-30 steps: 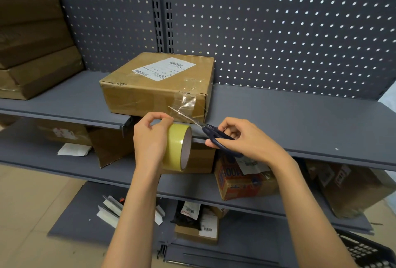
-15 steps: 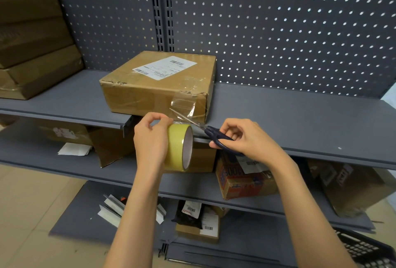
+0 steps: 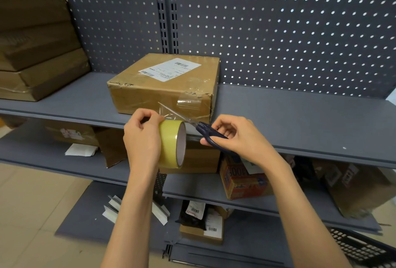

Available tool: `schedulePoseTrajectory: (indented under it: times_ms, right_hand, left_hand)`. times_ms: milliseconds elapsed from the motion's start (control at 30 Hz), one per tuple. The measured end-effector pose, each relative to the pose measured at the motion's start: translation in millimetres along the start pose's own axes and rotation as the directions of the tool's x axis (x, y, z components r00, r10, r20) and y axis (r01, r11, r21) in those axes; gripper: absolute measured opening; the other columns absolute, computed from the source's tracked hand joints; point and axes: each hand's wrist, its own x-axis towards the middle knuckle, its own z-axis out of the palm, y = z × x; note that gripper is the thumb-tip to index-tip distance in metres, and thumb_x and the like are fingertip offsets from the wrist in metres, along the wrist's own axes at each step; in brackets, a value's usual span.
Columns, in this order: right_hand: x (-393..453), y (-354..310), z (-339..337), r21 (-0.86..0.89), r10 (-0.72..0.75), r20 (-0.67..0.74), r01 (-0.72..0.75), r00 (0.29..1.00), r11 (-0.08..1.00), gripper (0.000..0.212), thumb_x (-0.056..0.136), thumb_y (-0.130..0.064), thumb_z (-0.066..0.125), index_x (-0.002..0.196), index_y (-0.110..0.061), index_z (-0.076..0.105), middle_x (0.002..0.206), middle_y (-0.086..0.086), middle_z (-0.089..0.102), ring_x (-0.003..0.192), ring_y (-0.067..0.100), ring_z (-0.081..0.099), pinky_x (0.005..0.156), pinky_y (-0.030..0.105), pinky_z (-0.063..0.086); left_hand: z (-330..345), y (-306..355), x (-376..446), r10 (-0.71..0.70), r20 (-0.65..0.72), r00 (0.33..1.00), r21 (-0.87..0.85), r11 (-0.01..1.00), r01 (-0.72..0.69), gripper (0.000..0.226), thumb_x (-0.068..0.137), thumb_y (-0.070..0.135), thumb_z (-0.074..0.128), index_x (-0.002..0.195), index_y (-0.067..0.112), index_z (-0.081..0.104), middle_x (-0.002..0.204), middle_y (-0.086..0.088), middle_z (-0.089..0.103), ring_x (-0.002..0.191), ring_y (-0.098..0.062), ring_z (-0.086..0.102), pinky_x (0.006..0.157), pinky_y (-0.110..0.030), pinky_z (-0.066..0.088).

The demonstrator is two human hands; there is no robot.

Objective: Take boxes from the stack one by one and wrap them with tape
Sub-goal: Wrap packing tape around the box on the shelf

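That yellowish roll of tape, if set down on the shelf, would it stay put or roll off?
The tape roll is round with a hollow core, so on its edge it would probably roll; laid flat, likely stay. It looks light: the left hand alone holds it.

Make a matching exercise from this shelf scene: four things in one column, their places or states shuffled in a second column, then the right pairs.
Things
1. tape roll
2. scissors
3. labelled box
4. stack of boxes

Places or states
A. at the far left of the shelf
B. gripped by the right hand
C. held by the left hand
D. on the shelf, just behind both hands, with clear tape on its front

Pairs: 1-C, 2-B, 3-D, 4-A
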Motion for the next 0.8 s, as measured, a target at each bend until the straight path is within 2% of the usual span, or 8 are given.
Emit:
schedulePoseTrajectory:
  times_ms: [100, 200, 300, 367, 467, 567, 667, 800]
  right_hand:
    - [0.7, -7.7, 2.5, 0.076, -0.033, -0.094, 0.04, 0.995, 0.996, 0.024, 0.075, -0.031, 0.079, 0.079, -0.014, 0.063, 0.06, -0.01, 0.057, 0.051, -0.003, 0.047, 0.051, 0.009, 0.036]
    - [4.0, -12.0, -1.2, 0.219, 0.01, -0.311, 0.061, 0.95, 0.974, 0.022, 0.077, -0.029, 0.077, 0.078, -0.013, 0.061, 0.06, -0.005, 0.058, 0.053, 0.001, 0.048, 0.05, 0.01, 0.037]
    - [5.8, -10.0, -10.2, 0.163, 0.07, -0.499, 0.014, 0.864, 0.987, 0.028, 0.078, -0.036, 0.076, 0.082, -0.012, 0.061, 0.061, -0.005, 0.058, 0.053, 0.0, 0.047, 0.051, 0.011, 0.039]
    - [5.4, -4.1, -17.0, 0.124, 0.111, -0.561, -0.05, 0.821, 0.991, 0.028, 0.08, -0.037, 0.074, 0.086, -0.013, 0.06, 0.065, -0.007, 0.059, 0.054, -0.001, 0.05, 0.053, 0.013, 0.041]
    - [6.1, 8.2, -24.4, 0.026, 0.178, -0.543, -0.195, 0.821, 0.98, 0.019, 0.088, -0.03, 0.066, 0.095, -0.016, 0.055, 0.079, -0.007, 0.061, 0.075, 0.007, 0.057, 0.066, 0.023, 0.045]
    - [9.6, 20.5, -24.9, -0.153, 0.205, -0.53, -0.33, 0.823, 0.932, 0.017, 0.092, -0.023, 0.06, 0.102, -0.009, 0.058, 0.092, 0.002, 0.061, 0.089, 0.021, 0.056, 0.074, 0.029, 0.041]
    - [11.9, 28.2, -20.4, -0.339, 0.198, -0.523, -0.416, 0.829, 0.844, 0.024, 0.093, -0.023, 0.06, 0.107, -0.003, 0.06, 0.104, 0.014, 0.061, 0.095, 0.03, 0.056, 0.072, 0.032, 0.038]
    - [13.8, 34.8, -16.1, -0.427, 0.208, -0.518, -0.462, 0.83, 0.777, 0.027, 0.093, -0.025, 0.061, 0.104, -0.001, 0.061, 0.105, 0.016, 0.061, 0.097, 0.033, 0.056, 0.069, 0.031, 0.034]
  left_hand:
    - [-2.2, 3.8, -0.8, 0.017, 0.001, 1.0, -0.023, 1.0, -0.017, 0.022, 0.086, 0.013, 0.06, 0.067, 0.023, 0.057, 0.069, 0.011, 0.051, 0.066, -0.004, 0.043, 0.064, -0.026, 0.034]
    - [-0.9, 4.1, -3.6, 0.023, 0.024, 0.999, -0.027, 0.999, -0.023, 0.021, 0.086, 0.012, 0.06, 0.068, 0.022, 0.058, 0.069, 0.011, 0.052, 0.066, -0.004, 0.044, 0.065, -0.027, 0.034]
    - [2.8, 5.0, -7.1, 0.029, 0.066, 0.997, -0.043, 0.999, -0.026, 0.017, 0.086, 0.011, 0.061, 0.071, 0.019, 0.06, 0.067, 0.007, 0.051, 0.059, 0.001, 0.044, 0.064, -0.024, 0.035]
    - [6.0, 6.4, -9.3, 0.043, 0.092, 0.995, -0.066, 0.997, -0.037, 0.014, 0.086, 0.011, 0.061, 0.074, 0.018, 0.062, 0.068, -0.001, 0.049, 0.054, 0.002, 0.042, 0.062, -0.019, 0.038]
    - [12.5, 7.7, -13.4, 0.086, 0.145, 0.986, -0.087, 0.993, -0.074, 0.008, 0.087, 0.011, 0.062, 0.08, 0.015, 0.063, 0.073, -0.011, 0.048, 0.058, -0.006, 0.042, 0.053, -0.008, 0.038]
    - [21.1, 6.7, -17.3, 0.131, 0.167, 0.977, -0.098, 0.988, -0.116, 0.008, 0.088, 0.01, 0.062, 0.082, 0.014, 0.064, 0.059, -0.007, 0.044, 0.054, -0.008, 0.038, 0.049, -0.009, 0.034]
    - [27.6, 5.2, -20.2, 0.149, 0.19, 0.971, -0.107, 0.986, -0.13, 0.005, 0.088, 0.011, 0.063, 0.083, 0.012, 0.064, 0.045, 0.01, 0.035, 0.048, -0.004, 0.033, 0.051, -0.013, 0.035]
    - [32.5, 3.6, -23.7, 0.165, 0.205, 0.965, -0.092, 0.984, -0.149, 0.004, 0.088, 0.013, 0.063, 0.086, 0.011, 0.064, 0.043, 0.012, 0.035, 0.046, -0.003, 0.033, 0.055, -0.018, 0.035]
